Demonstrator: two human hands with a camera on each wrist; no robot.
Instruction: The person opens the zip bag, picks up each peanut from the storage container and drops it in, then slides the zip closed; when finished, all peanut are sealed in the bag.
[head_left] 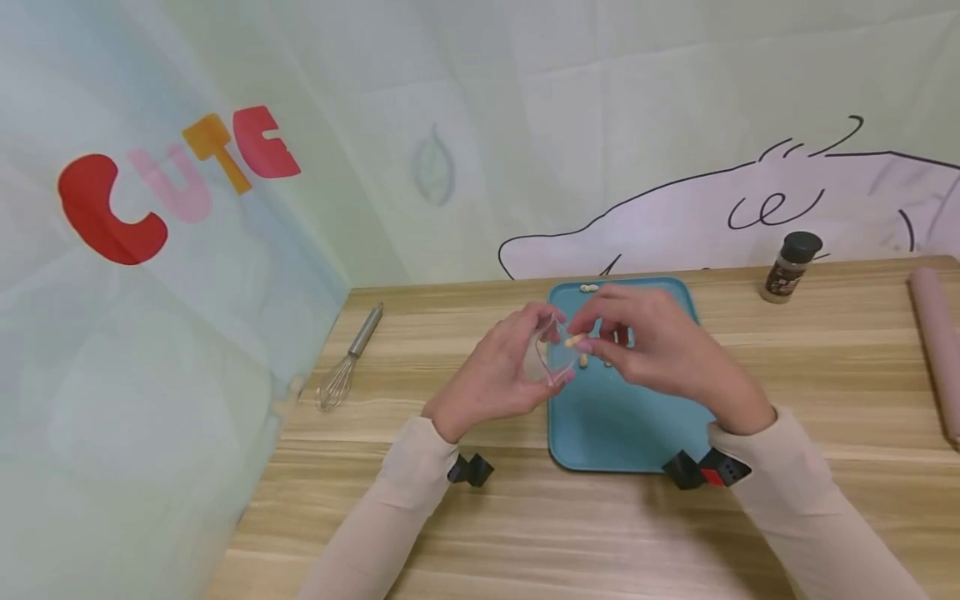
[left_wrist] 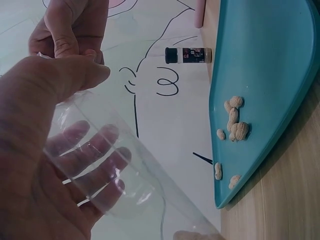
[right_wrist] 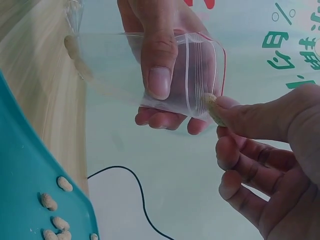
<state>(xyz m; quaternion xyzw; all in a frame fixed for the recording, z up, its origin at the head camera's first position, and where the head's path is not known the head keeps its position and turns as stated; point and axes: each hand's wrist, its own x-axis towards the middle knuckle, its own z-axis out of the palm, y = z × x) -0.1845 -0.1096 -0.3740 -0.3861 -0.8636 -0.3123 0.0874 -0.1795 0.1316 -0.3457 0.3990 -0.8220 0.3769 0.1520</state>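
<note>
My left hand (head_left: 491,367) grips a clear zip-lock bag (right_wrist: 117,60) near its mouth, thumb on one face and fingers behind the other. The red-edged mouth faces my right hand (head_left: 656,346). Between thumb and fingertip, my right hand pinches a peanut (right_wrist: 214,109) in its shell, right at the bag's opening. Lower in the bag, a peanut (right_wrist: 71,47) shows through the plastic near the bottom. Several more peanuts (left_wrist: 239,131) lie on a blue tray (head_left: 622,437) beneath and beyond the hands; the right hand hides part of them in the head view.
A whisk (head_left: 348,362) lies on the wooden table (head_left: 487,533) at left. To the right of the tray stands a black-capped seasoning jar (head_left: 787,271), close to the back edge. Along the right side lies a pink roll (head_left: 936,346). Printed cloth (head_left: 420,100) hangs behind and at left.
</note>
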